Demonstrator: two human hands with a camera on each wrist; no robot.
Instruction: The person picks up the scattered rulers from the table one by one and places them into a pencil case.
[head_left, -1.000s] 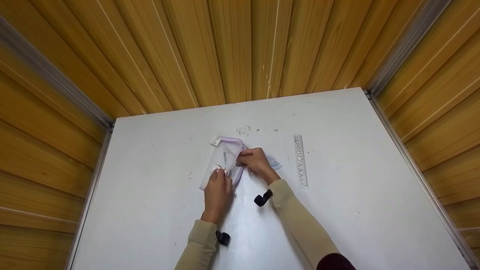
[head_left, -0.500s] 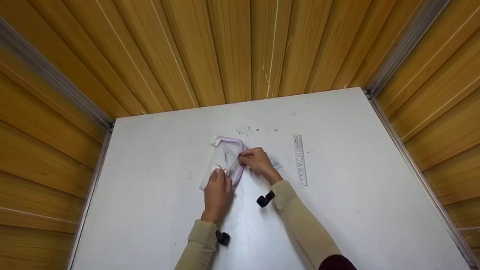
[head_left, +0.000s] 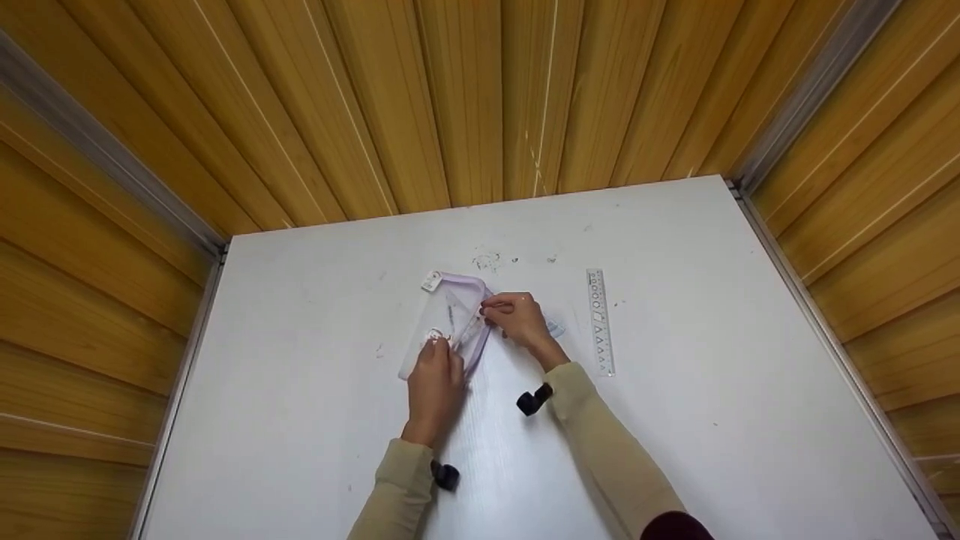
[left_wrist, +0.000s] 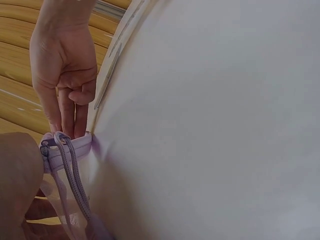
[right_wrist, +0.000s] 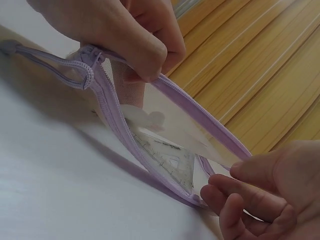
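Observation:
A see-through mesh zip pouch (head_left: 421,330) with lilac edging lies at mid-table, its mouth facing right. My left hand (head_left: 435,382) pinches the upper zip edge near the pull end, where a lilac cord loop (right_wrist: 55,70) hangs. At the far end of the mouth, my right hand (head_left: 519,319) has its thumb and fingertips on the zip edge, pinching it. The mouth gapes, and a clear set square (right_wrist: 167,157) shows inside in the right wrist view. Behind the right hand, a pale blue protractor (head_left: 555,327) is mostly hidden.
A clear ruler (head_left: 601,322) lies to the right of the hands on the white table (head_left: 712,360). A white tag (head_left: 431,282) sits at the pouch's far corner. Wood-look panels (head_left: 465,105) rise behind the table and at both sides.
The right hand has shifted slightly right, covering more of the protractor, and the pouch's mouth looks wider. The left hand keeps its place.

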